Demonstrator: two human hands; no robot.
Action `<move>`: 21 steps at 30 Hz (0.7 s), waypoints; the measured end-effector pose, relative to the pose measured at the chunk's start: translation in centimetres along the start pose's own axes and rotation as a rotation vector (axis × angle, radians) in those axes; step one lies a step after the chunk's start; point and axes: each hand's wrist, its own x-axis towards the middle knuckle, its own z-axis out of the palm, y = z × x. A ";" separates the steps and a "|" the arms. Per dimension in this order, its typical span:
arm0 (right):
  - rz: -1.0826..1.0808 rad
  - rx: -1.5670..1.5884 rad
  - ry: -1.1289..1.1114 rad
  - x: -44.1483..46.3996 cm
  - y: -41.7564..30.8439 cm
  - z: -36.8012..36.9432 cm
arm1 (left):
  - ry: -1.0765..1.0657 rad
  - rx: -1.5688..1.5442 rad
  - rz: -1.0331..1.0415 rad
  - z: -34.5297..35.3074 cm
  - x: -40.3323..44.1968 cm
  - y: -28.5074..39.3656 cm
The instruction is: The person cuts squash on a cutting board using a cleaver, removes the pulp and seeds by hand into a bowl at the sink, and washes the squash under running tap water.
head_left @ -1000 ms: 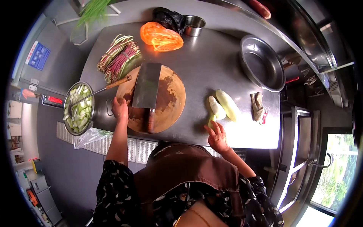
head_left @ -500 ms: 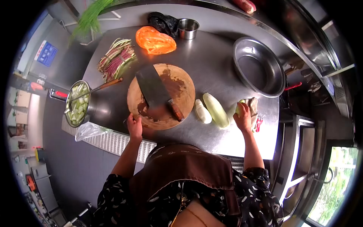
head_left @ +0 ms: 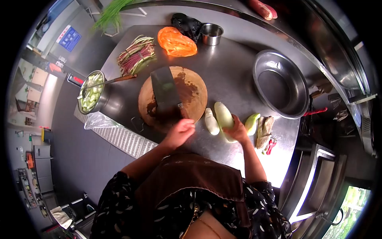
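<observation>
My right hand (head_left: 238,131) is wrapped round the lower part of a large pale green gourd (head_left: 223,115). Left of it lies a smaller whitish gourd (head_left: 211,122); to its right, a short yellow-green gourd (head_left: 252,124). My left hand (head_left: 181,133), somewhat blurred, is at the near edge of the round wooden chopping board (head_left: 193,87). It covers the end of the handle of a wide-bladed cleaver (head_left: 165,89) lying on the board. Whether those fingers grip the handle or just pass over it, I cannot tell.
A bowl of cut green pieces (head_left: 92,95) with a ladle (head_left: 119,79) stands left. Behind are long beans (head_left: 136,55), an orange bag (head_left: 175,42), a black bag (head_left: 186,27) and a steel pot (head_left: 211,35). A large basin (head_left: 280,85) is right, beyond a brownish piece (head_left: 264,132) and red peppers (head_left: 271,146).
My right hand has left the yellow-green gourd and moved left onto the large pale green one. My left hand has moved right, from the board's left edge to the cleaver handle.
</observation>
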 end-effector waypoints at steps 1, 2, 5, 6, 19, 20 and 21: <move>0.154 0.357 -0.145 0.2 -1.7 -1.7 | -0.049 -0.031 -0.024 1.3 0.5 0.1; 0.175 0.504 -0.197 1.0 -0.1 -1.6 | -0.089 -0.099 -0.100 2.1 0.9 0.3; -0.032 0.451 -0.080 -1.5 -8.8 -0.2 | -0.041 -0.303 -0.275 3.0 1.6 3.4; -0.148 0.346 -0.004 -2.1 -10.8 1.6 | -0.074 -0.428 -0.309 2.4 2.0 3.3; -0.082 -0.712 0.150 7.6 -14.3 17.8 | -0.257 0.203 0.025 -19.2 -0.2 7.2; -0.065 -0.709 0.158 8.2 -14.8 17.1 | -0.279 0.410 0.009 -19.9 0.2 7.7; 0.037 -0.507 -0.010 8.5 -15.3 15.7 | -0.185 0.586 0.113 -20.9 0.9 5.7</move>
